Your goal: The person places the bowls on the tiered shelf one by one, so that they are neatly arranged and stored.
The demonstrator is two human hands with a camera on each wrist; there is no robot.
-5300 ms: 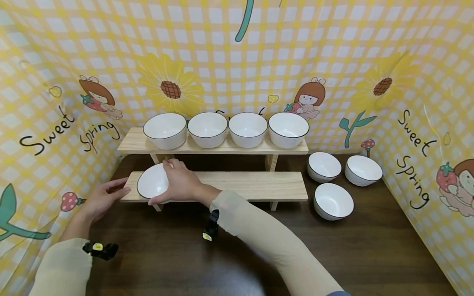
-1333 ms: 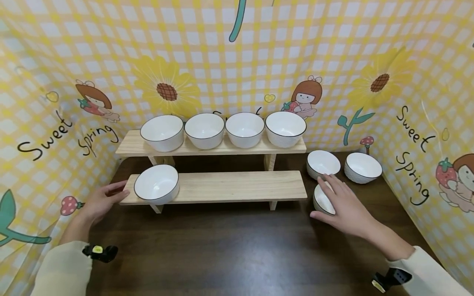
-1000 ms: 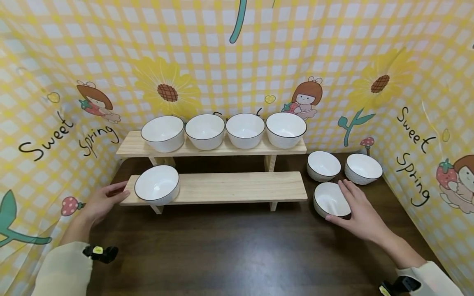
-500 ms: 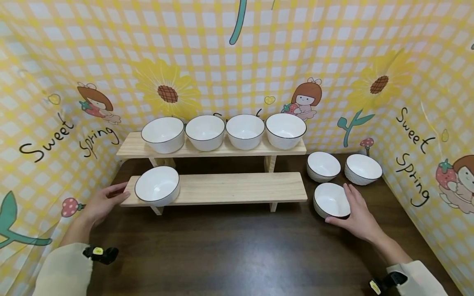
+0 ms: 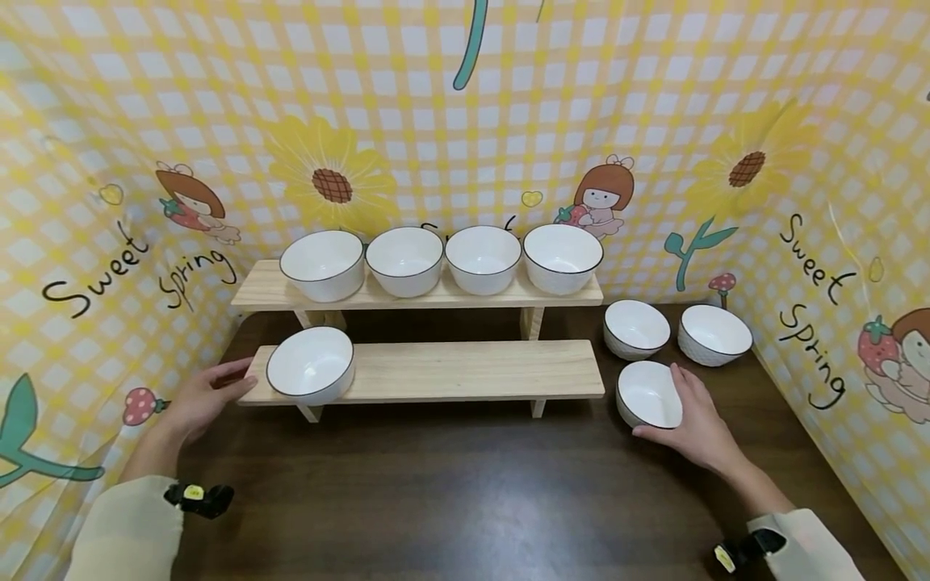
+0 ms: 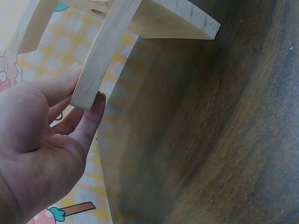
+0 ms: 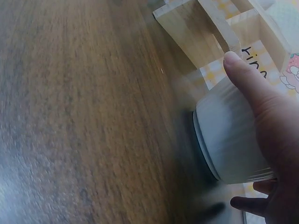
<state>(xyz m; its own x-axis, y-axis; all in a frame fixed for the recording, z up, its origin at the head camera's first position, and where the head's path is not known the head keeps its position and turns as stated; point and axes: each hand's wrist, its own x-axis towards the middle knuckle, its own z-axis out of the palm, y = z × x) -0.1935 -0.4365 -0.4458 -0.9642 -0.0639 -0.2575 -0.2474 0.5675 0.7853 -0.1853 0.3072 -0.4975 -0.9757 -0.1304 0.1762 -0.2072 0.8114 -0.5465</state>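
Note:
My left hand (image 5: 203,401) pinches the left end of the lower wooden shelf (image 5: 472,371). In the left wrist view the thumb lies on one face of the board (image 6: 100,65), fingers on the other. At the right, my right hand (image 5: 697,424) grips the near white bowl (image 5: 647,395) by its right side, thumb toward me, fingers on the far side. This dark-rimmed bowl sits upright on the table; the right wrist view shows the ribbed wall of the bowl (image 7: 233,135) beside the thumb. Another white bowl (image 5: 310,367) stands at the lower shelf's left end.
Several white bowls line the upper shelf (image 5: 254,290). Two more bowls, one behind the gripped bowl (image 5: 636,327) and one at far right (image 5: 715,332), stand on the dark wooden table (image 5: 436,484). A checked cloth (image 5: 450,145) encloses the back and sides.
My right hand let go of the bowl on the lower shelf's left end, moved right, and took hold of the near bowl on the table. The left hand stays on the shelf end.

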